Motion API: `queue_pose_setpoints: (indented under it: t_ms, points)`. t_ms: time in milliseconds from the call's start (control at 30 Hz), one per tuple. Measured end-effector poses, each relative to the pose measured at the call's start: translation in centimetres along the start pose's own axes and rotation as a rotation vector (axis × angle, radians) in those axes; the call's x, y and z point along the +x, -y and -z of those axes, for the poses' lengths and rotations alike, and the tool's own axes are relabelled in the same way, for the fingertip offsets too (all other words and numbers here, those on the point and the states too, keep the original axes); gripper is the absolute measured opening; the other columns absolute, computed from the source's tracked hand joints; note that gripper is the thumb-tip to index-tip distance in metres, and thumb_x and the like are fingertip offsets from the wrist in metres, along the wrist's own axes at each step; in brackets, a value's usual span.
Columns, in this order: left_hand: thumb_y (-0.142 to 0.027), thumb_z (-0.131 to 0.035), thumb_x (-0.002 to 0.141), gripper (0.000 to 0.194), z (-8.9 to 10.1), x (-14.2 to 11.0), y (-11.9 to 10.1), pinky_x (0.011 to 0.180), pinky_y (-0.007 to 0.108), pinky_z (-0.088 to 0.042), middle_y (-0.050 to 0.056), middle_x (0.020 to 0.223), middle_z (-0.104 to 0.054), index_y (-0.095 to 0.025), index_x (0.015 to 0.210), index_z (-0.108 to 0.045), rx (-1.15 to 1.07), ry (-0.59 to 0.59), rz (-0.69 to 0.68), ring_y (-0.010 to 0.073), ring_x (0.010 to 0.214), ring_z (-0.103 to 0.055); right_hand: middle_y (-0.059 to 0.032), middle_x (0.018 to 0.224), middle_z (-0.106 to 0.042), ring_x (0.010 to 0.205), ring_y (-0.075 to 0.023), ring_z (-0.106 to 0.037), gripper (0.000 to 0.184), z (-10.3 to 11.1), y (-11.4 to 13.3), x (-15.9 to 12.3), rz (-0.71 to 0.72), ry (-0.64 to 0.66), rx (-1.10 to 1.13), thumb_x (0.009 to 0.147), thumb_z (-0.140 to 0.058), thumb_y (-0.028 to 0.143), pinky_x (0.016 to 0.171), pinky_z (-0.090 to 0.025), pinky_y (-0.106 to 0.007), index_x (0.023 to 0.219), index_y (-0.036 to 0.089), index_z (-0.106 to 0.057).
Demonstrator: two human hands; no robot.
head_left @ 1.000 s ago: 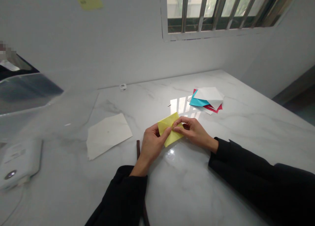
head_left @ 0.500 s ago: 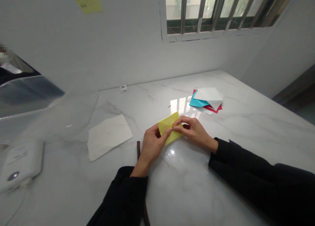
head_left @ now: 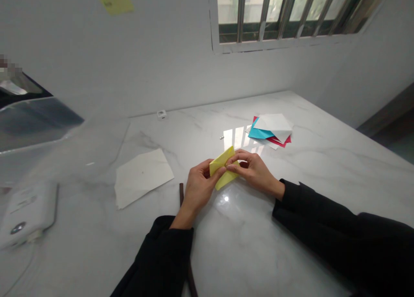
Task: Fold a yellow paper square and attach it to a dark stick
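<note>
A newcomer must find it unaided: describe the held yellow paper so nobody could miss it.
Start at the marbled tabletop below the barred window. Near its middle, the left hand and right hand together hold a folded yellow paper. Its colour sets it apart from the white paper lying nearby; being held, from the yellow note on the wall.

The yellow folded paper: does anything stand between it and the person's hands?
Nothing visible does: the bare left hand and bare right hand both grip the yellow folded paper directly.

left grip [head_left: 203,179]: holds yellow paper [head_left: 220,162]; right grip [head_left: 255,168]: pinches it; paper stack [head_left: 274,125]: beyond, apart
</note>
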State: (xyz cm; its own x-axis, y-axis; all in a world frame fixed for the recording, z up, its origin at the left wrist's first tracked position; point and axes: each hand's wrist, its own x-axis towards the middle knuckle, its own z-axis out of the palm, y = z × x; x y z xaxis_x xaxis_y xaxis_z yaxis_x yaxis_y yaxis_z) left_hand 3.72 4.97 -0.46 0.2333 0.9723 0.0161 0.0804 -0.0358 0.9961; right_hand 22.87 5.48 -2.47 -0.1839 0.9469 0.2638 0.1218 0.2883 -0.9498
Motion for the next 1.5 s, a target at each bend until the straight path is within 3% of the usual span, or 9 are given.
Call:
queue_pose_setpoints:
  t_ms: [300,567,933,1233,1367,1500]
  points:
    - [-0.057,-0.082,0.074,0.043,0.01,0.23,0.46,0.068,0.027,-0.051,0.003,0.082,-0.071,-0.016,0.087,-0.074,-0.004,-0.030,0.020,0.0179,0.074,-0.064,-0.0068,0.105,-0.065,0.093,-0.0181,-0.064,0.021,-0.20,-0.07,-0.09,0.030,-0.025,-0.012,0.089,-0.074,0.042,0.070,-0.058,-0.028,0.089,0.022,-0.075]
    - [-0.052,-0.086,0.072,0.045,0.09,0.15,0.54,0.067,0.025,-0.049,0.004,0.086,-0.074,-0.016,0.098,-0.077,-0.033,-0.019,0.009,0.0172,0.076,-0.065,-0.0060,0.103,-0.065,0.092,-0.0186,-0.064,0.017,-0.11,-0.21,-0.09,0.050,-0.033,-0.034,0.090,-0.074,0.040,0.068,-0.056,-0.028,0.089,0.024,-0.076]
    - [-0.053,-0.085,0.072,0.043,-0.06,-0.06,-0.16,0.064,0.025,-0.048,0.002,0.080,-0.072,-0.016,0.093,-0.077,-0.024,-0.013,0.004,0.0168,0.072,-0.064,-0.0061,0.104,-0.065,0.093,-0.0188,-0.064,0.015,0.03,-0.42,0.01,0.036,-0.022,-0.009,0.087,-0.077,0.039,0.068,-0.056,-0.028,0.089,0.024,-0.079]
    - [-0.059,-0.085,0.070,0.051,-0.08,-0.02,-0.10,0.062,0.024,-0.046,0.002,0.079,-0.070,-0.016,0.095,-0.075,0.007,-0.016,0.019,0.0165,0.070,-0.062,-0.0053,0.100,-0.065,0.090,-0.0177,-0.063,0.017,-0.07,-0.13,-0.02,0.031,-0.030,-0.025,0.088,-0.076,0.037,0.066,-0.055,-0.027,0.088,0.021,-0.071]
    - [-0.059,-0.084,0.072,0.049,-0.05,-0.05,-0.02,0.060,0.024,-0.046,0.002,0.080,-0.070,-0.016,0.094,-0.075,0.006,-0.001,0.018,0.0162,0.070,-0.062,-0.0030,0.099,-0.065,0.091,-0.0173,-0.064,0.028,-0.18,-0.09,-0.08,0.006,-0.054,0.069,0.084,-0.079,0.036,0.069,-0.055,-0.027,0.103,0.022,-0.064]
    - [-0.059,-0.080,0.077,0.045,0.04,-0.02,0.07,0.057,0.023,-0.045,0.002,0.077,-0.069,-0.017,0.090,-0.074,0.055,-0.007,0.009,0.0152,0.067,-0.061,-0.0026,0.104,-0.065,0.089,-0.0172,-0.067,0.066,-0.23,0.02,-0.09,0.002,-0.035,0.179,0.083,-0.080,0.034,0.072,-0.057,-0.029,0.141,0.030,-0.048]
